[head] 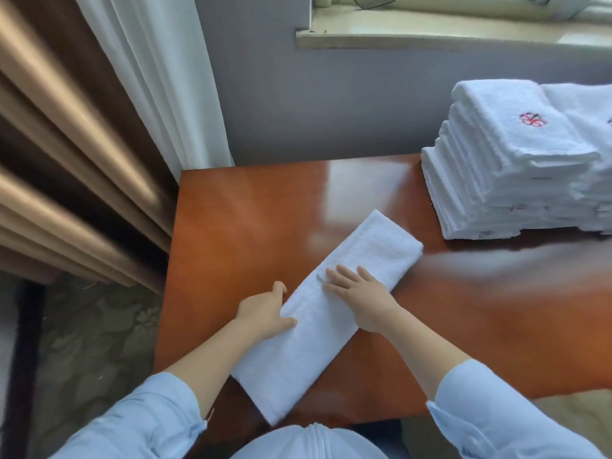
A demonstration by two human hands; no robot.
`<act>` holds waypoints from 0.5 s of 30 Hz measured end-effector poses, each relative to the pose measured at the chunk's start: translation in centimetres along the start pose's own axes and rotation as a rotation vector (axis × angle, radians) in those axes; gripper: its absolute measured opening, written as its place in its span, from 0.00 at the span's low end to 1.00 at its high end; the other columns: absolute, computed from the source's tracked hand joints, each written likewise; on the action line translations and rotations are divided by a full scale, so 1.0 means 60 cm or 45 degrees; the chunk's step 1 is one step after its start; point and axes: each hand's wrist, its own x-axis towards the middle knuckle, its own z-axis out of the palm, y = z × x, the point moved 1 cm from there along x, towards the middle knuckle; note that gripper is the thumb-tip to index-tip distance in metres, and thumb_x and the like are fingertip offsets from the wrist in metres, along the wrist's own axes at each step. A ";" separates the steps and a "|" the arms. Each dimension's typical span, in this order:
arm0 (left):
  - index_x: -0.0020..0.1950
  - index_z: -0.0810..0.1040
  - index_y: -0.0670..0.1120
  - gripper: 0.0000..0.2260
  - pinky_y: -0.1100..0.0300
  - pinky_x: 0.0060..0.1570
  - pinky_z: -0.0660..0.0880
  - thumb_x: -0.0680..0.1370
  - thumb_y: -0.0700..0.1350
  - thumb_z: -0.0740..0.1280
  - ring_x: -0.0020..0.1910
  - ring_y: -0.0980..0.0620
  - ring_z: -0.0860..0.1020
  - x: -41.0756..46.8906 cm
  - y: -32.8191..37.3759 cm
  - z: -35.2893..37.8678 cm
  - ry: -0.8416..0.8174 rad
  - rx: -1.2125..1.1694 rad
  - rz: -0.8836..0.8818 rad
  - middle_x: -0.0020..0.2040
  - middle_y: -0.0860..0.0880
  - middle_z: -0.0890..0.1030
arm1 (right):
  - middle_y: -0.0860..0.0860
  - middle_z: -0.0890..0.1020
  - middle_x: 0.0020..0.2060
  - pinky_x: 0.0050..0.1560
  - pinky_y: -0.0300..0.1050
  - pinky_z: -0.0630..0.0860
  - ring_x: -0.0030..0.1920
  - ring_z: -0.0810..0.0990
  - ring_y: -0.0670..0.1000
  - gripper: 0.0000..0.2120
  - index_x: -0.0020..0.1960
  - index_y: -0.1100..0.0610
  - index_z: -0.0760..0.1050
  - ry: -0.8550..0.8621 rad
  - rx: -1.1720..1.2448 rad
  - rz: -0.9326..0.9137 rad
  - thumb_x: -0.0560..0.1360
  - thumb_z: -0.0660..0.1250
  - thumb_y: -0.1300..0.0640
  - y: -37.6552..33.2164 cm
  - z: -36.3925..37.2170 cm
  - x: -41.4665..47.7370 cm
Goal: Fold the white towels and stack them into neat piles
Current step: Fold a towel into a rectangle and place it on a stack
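A person in pale blue sleeves [490, 412] works a white towel [334, 313] on a glossy reddish-brown wooden table [238, 233]. The towel is folded into a long narrow strip and lies flat and diagonal, from the table's near edge by the person's body up toward the far right. Both forearms reach forward over the table and converge on the strip's middle. The right hand [361, 299] lies palm down on top of it, fingers straight and spread, pointing to the far left, pressing the cloth flat and grasping nothing. The left hand [268, 309] meets the towel's left long edge from the side, wrist turned inward; its thumb lies over the top of the cloth and its fingers curl at the edge, gripping that edge. At the table's far right, well apart from the strip, stands a tall pile of folded towels [496, 187], the top one bearing a red embroidered emblem [533, 120]. A second pile [596, 154] stands just beside it, cut off by the frame's right edge. Brown pleated drapes [66, 144] and a white sheer curtain [149, 77] hang at left above a patterned carpet [82, 342]. A stone window sill [430, 38] runs along the far wall.
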 end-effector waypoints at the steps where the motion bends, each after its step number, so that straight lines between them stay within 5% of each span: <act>1: 0.62 0.63 0.51 0.25 0.58 0.34 0.69 0.73 0.62 0.67 0.34 0.55 0.75 -0.003 0.004 0.006 -0.040 -0.029 0.020 0.37 0.55 0.76 | 0.46 0.43 0.80 0.78 0.52 0.41 0.80 0.40 0.49 0.42 0.81 0.48 0.50 0.062 -0.003 0.019 0.73 0.61 0.72 -0.001 0.008 -0.010; 7: 0.38 0.64 0.51 0.17 0.58 0.32 0.60 0.71 0.60 0.68 0.32 0.54 0.66 -0.018 0.031 0.049 -0.135 -0.169 0.093 0.35 0.56 0.68 | 0.49 0.50 0.80 0.78 0.48 0.44 0.80 0.46 0.51 0.33 0.79 0.50 0.58 0.321 0.149 0.203 0.77 0.58 0.67 -0.024 0.062 -0.083; 12: 0.45 0.68 0.52 0.16 0.58 0.34 0.65 0.71 0.60 0.69 0.36 0.56 0.71 -0.035 0.029 0.066 -0.136 -0.248 0.049 0.41 0.56 0.73 | 0.49 0.61 0.78 0.78 0.51 0.53 0.79 0.53 0.53 0.28 0.75 0.50 0.66 0.383 0.386 0.083 0.76 0.60 0.62 -0.088 0.114 -0.135; 15: 0.53 0.67 0.51 0.21 0.58 0.34 0.67 0.71 0.62 0.70 0.40 0.55 0.75 -0.060 0.018 0.076 -0.171 -0.234 -0.014 0.46 0.55 0.76 | 0.49 0.56 0.79 0.77 0.49 0.38 0.80 0.47 0.52 0.30 0.76 0.48 0.63 0.364 0.394 0.004 0.75 0.61 0.59 -0.135 0.154 -0.154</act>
